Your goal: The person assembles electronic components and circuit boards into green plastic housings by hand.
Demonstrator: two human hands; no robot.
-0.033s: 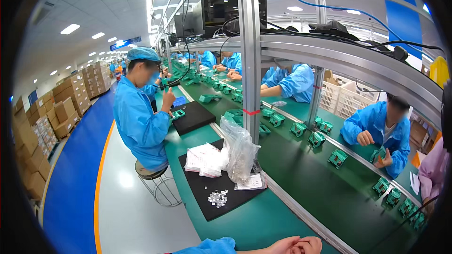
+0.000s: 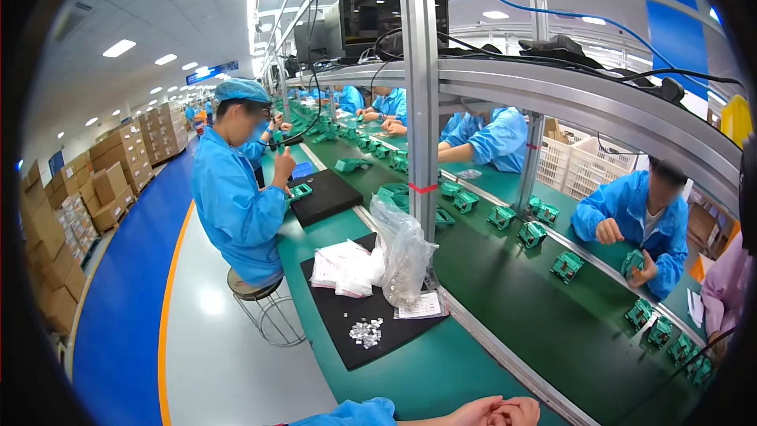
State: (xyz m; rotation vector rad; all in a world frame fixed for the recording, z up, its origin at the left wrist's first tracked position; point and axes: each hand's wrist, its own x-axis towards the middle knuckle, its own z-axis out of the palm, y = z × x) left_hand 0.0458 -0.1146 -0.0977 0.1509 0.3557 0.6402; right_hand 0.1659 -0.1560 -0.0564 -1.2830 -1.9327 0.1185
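Note:
My left hand (image 2: 475, 411) reaches in at the bottom edge from a blue sleeve, its fingers curled. Against it lies my right hand (image 2: 518, 411), also curled and partly cut off by the frame. Whatever they may hold is hidden. Both rest over the near green bench (image 2: 418, 383). Farther off, on a black mat (image 2: 335, 331), lie a pile of small clear pieces (image 2: 366, 333), a stack of white packets (image 2: 344, 267), a clear plastic bag (image 2: 404, 260) and a printed slip (image 2: 420, 305). Neither hand touches these.
A green conveyor (image 2: 505, 292) carries green housings (image 2: 566, 266) past a metal post (image 2: 419, 110). One co-worker (image 2: 240, 189) works at the left, and another (image 2: 643, 213) holds a green part across the belt. A stool (image 2: 254, 288) stands beside the bench.
Across the belt, the co-worker's green part has turned and shows more plainly. My hands stay where they were.

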